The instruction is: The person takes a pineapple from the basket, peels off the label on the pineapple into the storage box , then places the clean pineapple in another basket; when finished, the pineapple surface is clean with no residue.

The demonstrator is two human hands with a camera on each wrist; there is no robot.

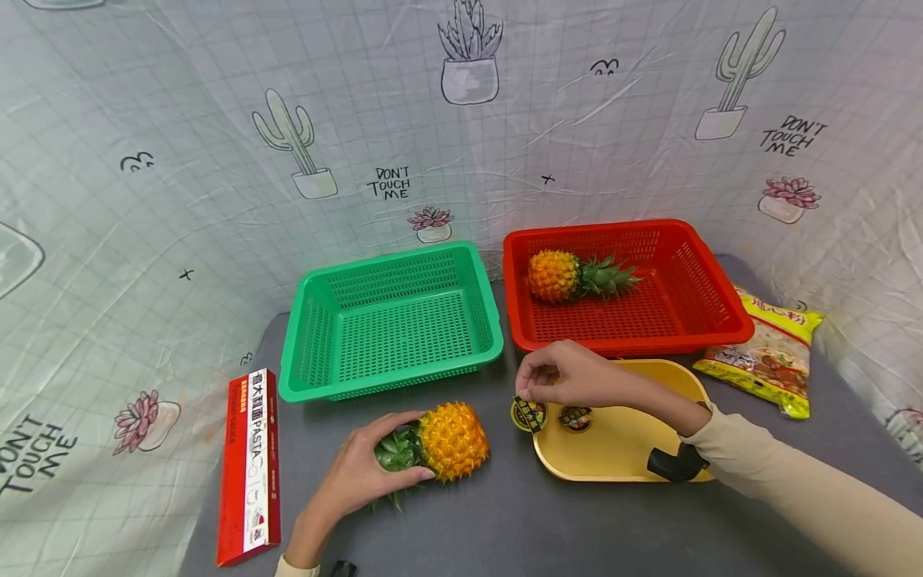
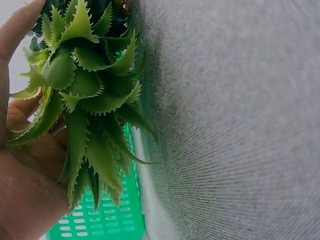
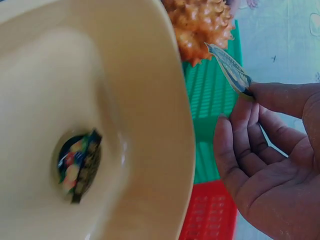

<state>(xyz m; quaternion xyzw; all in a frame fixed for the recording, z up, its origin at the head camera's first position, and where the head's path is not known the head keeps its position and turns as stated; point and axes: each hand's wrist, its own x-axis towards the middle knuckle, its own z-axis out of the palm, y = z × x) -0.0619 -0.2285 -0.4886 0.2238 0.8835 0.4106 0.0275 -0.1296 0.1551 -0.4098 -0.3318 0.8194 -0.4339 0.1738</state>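
On the grey table lies a small pineapple [image 1: 454, 442], its orange body pointing right. My left hand [image 1: 364, 465] grips it around the leafy crown [image 2: 90, 95], fingers on the far side and thumb on the near side. Between thumb and fingertips, my right hand [image 1: 566, 373] pinches a round black-and-yellow sticker [image 1: 530, 414] over the left rim of the yellow tray [image 1: 620, 473]. A second sticker [image 1: 576, 417] of the same kind lies in that tray. In the right wrist view the pinched sticker [image 3: 230, 67] appears edge-on, near the pineapple's body [image 3: 197, 30].
Behind the left hand stands a green basket [image 1: 392, 373]. A red basket [image 1: 627, 344] beside it holds another pineapple [image 1: 554, 276]. A red pasta box [image 1: 248, 469] lies at the left, a yellow food bag [image 1: 767, 349] at the right. A patterned cloth [image 1: 360, 96] hangs behind.
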